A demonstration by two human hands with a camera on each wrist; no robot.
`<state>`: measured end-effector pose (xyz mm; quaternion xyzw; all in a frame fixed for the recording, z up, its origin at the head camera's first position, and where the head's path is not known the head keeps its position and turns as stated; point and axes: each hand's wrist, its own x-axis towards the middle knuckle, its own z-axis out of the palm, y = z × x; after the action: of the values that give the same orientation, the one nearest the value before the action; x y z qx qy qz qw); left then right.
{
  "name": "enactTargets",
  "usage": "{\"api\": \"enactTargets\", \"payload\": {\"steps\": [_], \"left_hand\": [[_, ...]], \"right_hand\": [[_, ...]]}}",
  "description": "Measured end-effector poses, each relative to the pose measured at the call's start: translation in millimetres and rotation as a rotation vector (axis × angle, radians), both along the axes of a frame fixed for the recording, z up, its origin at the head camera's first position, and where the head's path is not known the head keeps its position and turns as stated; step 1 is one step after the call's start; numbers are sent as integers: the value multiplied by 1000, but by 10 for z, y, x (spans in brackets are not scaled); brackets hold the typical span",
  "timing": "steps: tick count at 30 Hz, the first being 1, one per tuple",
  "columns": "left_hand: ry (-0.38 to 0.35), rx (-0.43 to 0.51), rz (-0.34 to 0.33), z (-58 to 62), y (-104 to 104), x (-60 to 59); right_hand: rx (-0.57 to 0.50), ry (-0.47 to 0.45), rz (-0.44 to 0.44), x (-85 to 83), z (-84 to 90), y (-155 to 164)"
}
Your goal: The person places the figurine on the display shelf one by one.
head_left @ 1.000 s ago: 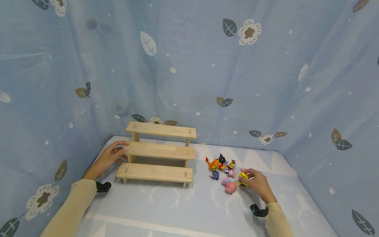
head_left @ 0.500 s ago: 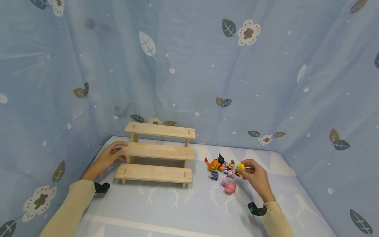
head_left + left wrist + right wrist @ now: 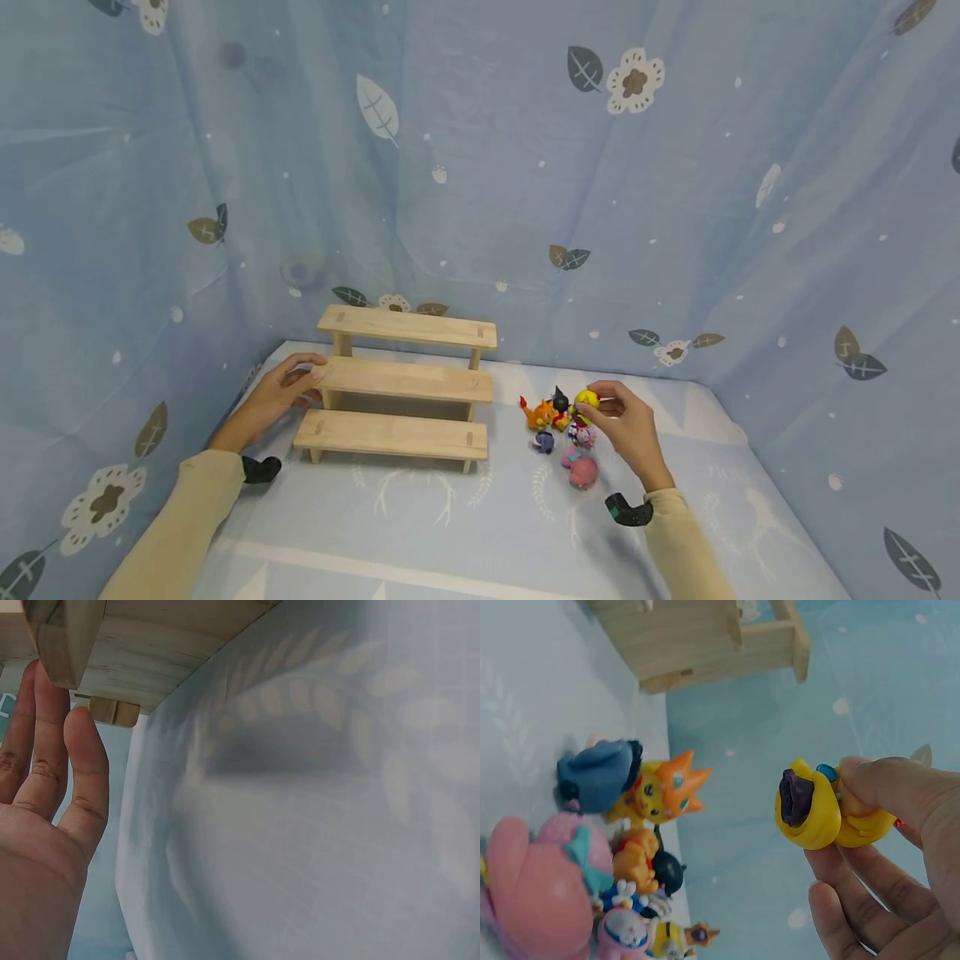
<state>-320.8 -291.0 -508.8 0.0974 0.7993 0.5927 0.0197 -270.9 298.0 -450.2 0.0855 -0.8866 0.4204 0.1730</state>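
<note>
Light is soft, even and fairly bright, with a cool blue cast from the cloth backdrop point(image 3: 480, 167); shadows are faint, a dim patch under the wooden shelf point(image 3: 397, 400). The head view bends outward at its edges. The left wrist view is blurred and hazy, and in the right wrist view the nearest pink toy point(image 3: 532, 892) is out of focus.

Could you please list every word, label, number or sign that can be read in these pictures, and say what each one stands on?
None: no readable text shows in any view.
The blue cloth bears only leaf and flower prints.
The wooden stepped shelf, which the left hand touches, is plain.
The yellow toy figure pinched by the right hand and the small toy figures on the surface show no lettering.
</note>
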Motion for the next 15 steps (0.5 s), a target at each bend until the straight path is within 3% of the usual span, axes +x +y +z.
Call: {"api": "enactTargets", "payload": {"steps": [8,15], "left_hand": [[-6,-5,21,-8,-51,16],[23,1,-2,18,-15,4]], "right_hand": [[-2,30,69,-99,58,-257],[-11,82,104,-159,145,-426]]}}
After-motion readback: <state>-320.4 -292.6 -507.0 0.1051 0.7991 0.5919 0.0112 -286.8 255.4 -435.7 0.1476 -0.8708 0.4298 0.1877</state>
